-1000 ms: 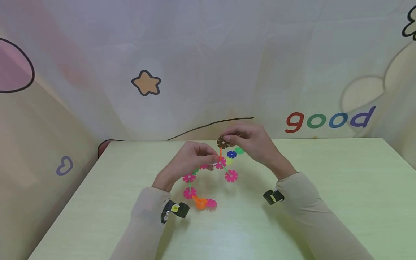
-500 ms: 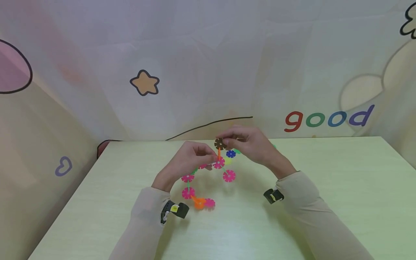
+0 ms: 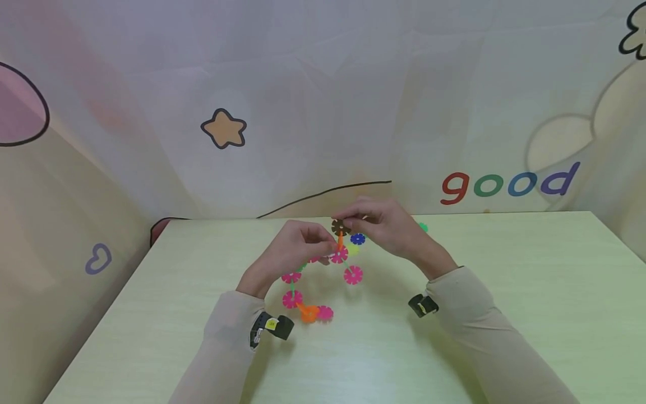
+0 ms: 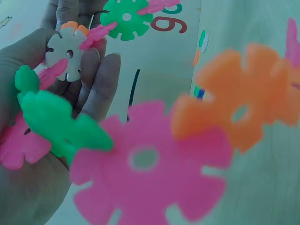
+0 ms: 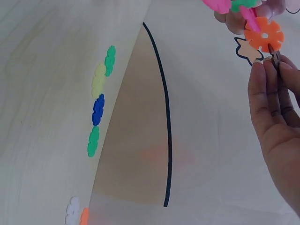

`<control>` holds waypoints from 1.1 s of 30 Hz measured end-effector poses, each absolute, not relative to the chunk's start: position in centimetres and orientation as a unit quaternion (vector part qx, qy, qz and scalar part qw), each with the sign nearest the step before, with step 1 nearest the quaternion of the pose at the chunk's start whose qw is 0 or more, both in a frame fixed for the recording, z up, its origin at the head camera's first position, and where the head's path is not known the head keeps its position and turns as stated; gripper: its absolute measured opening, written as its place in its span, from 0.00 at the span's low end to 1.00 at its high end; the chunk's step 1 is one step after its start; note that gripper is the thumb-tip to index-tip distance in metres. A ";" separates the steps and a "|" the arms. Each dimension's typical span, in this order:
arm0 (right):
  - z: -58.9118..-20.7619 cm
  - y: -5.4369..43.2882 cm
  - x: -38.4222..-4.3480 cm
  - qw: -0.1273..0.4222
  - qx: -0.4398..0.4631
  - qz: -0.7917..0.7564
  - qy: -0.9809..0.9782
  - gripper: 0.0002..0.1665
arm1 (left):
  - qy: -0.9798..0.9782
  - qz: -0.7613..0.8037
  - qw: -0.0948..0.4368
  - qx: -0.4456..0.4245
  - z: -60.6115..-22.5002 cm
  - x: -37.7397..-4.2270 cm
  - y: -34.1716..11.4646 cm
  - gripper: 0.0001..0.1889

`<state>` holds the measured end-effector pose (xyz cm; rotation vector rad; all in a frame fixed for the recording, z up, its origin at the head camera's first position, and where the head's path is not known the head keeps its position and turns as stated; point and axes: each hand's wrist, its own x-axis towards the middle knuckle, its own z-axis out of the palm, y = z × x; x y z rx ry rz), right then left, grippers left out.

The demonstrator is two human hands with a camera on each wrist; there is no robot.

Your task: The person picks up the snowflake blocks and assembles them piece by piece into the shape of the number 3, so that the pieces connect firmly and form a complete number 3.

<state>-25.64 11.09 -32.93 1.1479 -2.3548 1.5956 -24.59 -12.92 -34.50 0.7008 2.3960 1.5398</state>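
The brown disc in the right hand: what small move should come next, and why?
Probably a gentle push of the brown disc toward the orange disc, the left hand steadying the chain. The right hand pinches the brown disc at the orange disc's rim, the left grips the chain near its white disc; whether the slots fully lock isn't visible.

Over there, the person's left hand [image 3: 305,247] holds a curving chain of notched discs [image 3: 291,299] — pink, green, orange, white — with 1 pink disc [image 3: 325,313] at its near end. The right hand [image 3: 386,225] pinches a brown disc [image 3: 338,226], its edge meeting an orange disc [image 5: 276,35] in the chain.
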 end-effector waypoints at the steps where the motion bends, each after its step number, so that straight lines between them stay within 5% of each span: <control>1: -32.9 11.1 -25.6 0.038 0.369 0.520 -0.769 0.13 | 0.814 0.522 0.102 0.235 -34.5 -24.6 -12.9 0.06; 9: -32.9 10.8 -25.5 0.025 0.292 0.556 -0.778 0.12 | 0.804 0.545 0.103 0.216 -34.5 -24.5 -12.9 0.07; 33: -32.8 10.6 -26.1 0.019 0.301 0.532 -0.791 0.10 | 0.765 0.620 0.047 0.166 -34.8 -24.8 -12.9 0.12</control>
